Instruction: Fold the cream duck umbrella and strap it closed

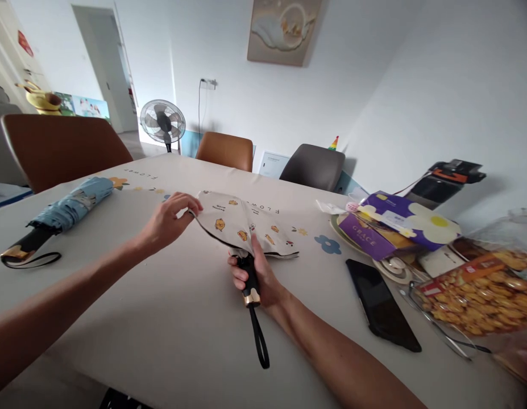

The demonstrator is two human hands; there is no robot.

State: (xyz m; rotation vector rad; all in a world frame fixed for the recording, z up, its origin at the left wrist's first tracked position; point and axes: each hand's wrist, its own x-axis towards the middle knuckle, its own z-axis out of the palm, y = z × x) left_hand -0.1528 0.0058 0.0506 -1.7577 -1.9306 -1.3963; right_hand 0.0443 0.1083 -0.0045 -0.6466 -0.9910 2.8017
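Note:
A cream umbrella (223,218) printed with orange ducks lies partly spread over the table in front of me, its folds loose. My right hand (263,272) is wrapped round its black handle, thumb up on the fabric; a black wrist strap hangs from the gold-trimmed end. With the fingertips of my left hand (173,218) I pinch the left edge of the canopy. Farther left rests a folded blue umbrella (75,207), its black handle pointing toward me.
On the right are a black phone (380,304), eyeglasses (444,329), a purple box (374,236) and a snack package (480,289). Chairs, including a brown one (67,147), stand round the table (161,335). A fan (163,122) stands behind.

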